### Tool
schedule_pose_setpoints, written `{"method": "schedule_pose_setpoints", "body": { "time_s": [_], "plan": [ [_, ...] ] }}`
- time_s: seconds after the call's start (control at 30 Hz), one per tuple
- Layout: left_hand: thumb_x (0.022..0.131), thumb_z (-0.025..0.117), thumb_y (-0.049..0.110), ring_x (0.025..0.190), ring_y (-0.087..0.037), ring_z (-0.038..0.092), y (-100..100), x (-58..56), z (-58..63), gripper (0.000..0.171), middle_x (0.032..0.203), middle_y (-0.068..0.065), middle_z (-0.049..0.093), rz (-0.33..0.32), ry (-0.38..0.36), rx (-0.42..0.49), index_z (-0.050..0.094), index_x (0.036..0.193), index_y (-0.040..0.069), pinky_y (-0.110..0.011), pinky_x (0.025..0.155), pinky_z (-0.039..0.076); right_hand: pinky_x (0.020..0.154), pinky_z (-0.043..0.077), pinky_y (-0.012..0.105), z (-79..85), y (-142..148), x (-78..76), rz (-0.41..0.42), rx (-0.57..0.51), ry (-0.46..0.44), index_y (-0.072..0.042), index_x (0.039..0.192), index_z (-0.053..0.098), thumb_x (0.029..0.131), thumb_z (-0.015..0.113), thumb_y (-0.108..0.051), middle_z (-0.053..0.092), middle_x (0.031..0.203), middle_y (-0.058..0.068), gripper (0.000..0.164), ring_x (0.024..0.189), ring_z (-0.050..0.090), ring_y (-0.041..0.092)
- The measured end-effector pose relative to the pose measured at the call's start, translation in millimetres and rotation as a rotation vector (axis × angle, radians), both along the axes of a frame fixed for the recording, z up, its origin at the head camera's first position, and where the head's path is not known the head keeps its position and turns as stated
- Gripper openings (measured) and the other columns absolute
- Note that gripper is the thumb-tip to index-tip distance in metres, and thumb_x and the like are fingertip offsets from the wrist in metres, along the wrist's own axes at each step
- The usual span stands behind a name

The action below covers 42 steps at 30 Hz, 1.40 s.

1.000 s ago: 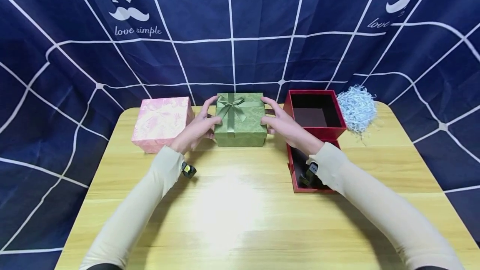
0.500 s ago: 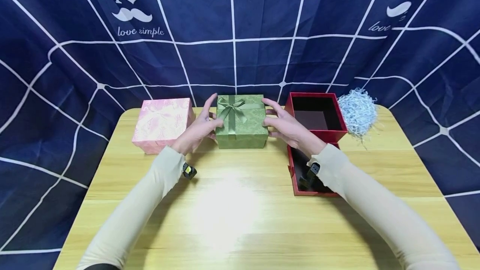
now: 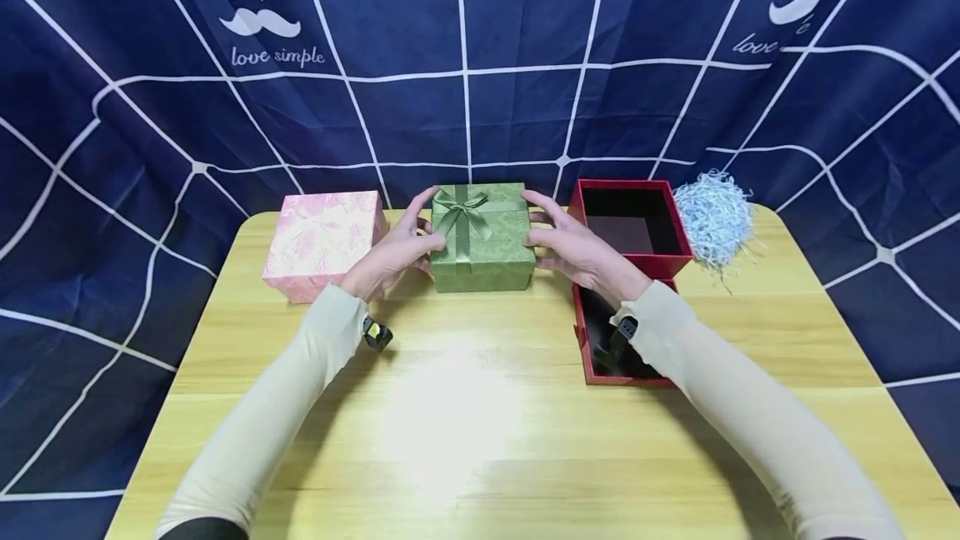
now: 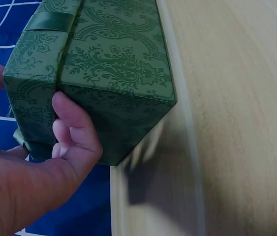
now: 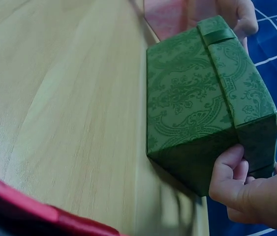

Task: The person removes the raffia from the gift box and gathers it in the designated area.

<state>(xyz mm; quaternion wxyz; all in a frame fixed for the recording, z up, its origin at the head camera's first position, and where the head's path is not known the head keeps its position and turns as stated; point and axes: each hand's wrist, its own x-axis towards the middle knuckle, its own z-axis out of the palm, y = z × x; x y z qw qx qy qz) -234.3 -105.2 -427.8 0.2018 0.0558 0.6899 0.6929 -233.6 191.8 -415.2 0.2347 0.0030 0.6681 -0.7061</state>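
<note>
A green patterned gift box (image 3: 483, 277) with its lid on stands at the back middle of the table. A ribbon bow (image 3: 462, 211) sits on top of the lid (image 4: 35, 54). My left hand (image 3: 397, 252) grips the lid's left side, its thumb at the lid's lower edge in the left wrist view. On the opposite side my right hand (image 3: 573, 248) holds the lid the same way, thumb near the rim in the right wrist view. No gap shows between lid and box body. The far fingers are partly hidden behind the box.
To the left stands a pink patterned box (image 3: 326, 236). Right of the green box is an open red box (image 3: 648, 265), with a red lid or tray (image 3: 588, 357) in front, partly under my right forearm. Pale blue shredded paper (image 3: 714, 215) lies farther right. A dark blue curtain (image 3: 517, 23) backs the table.
Both hands stay at the sides of the green box, with only slight shifts of fingers and thumbs. The box stays in place; the head view shifts slightly.
</note>
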Motion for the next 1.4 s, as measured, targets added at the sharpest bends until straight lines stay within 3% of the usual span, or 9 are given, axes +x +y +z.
{"method": "schedule_pose_setpoints", "body": {
  "time_s": [0.6, 1.07, 1.4],
  "plan": [
    [0.088, 0.062, -0.011, 0.073, -0.014, 0.048, 1.0, 0.5, 6.8, 0.108, 0.121, -0.012, 0.036, -0.007, 0.034, -0.015, 0.019, 0.175, 0.035, -0.025, 0.057, 0.052, 0.092, 0.051, 0.041, 4.1, 0.4, 1.9, -0.012, 0.001, 0.04, -0.031, 0.173, 0.028, 0.094, 0.056, 0.01, 0.025, 0.159, 0.009, 0.094, 0.113, 0.054, 0.024],
    [0.086, 0.06, -0.013, 0.063, -0.012, 0.044, 3.1, -2.2, 14.4, 0.109, 0.121, -0.012, 0.034, -0.004, 0.051, 0.009, 0.02, 0.176, 0.034, -0.022, 0.053, 0.05, 0.089, 0.05, 0.039, 11.5, 1.4, 2.9, -0.023, 0.003, 0.087, -0.032, 0.173, 0.028, 0.094, 0.055, 0.01, 0.025, 0.156, 0.008, 0.094, 0.111, 0.053, 0.024],
    [0.085, 0.06, -0.011, 0.074, -0.012, 0.045, 0.1, -3.6, 25.5, 0.107, 0.119, -0.009, 0.033, 0.003, 0.081, 0.028, 0.025, 0.175, 0.036, -0.021, 0.053, 0.05, 0.088, 0.055, 0.037, 23.8, 0.1, 5.5, -0.028, -0.008, 0.145, -0.03, 0.174, 0.026, 0.095, 0.054, 0.007, 0.027, 0.156, 0.01, 0.091, 0.116, 0.055, 0.025]
  ]
}}
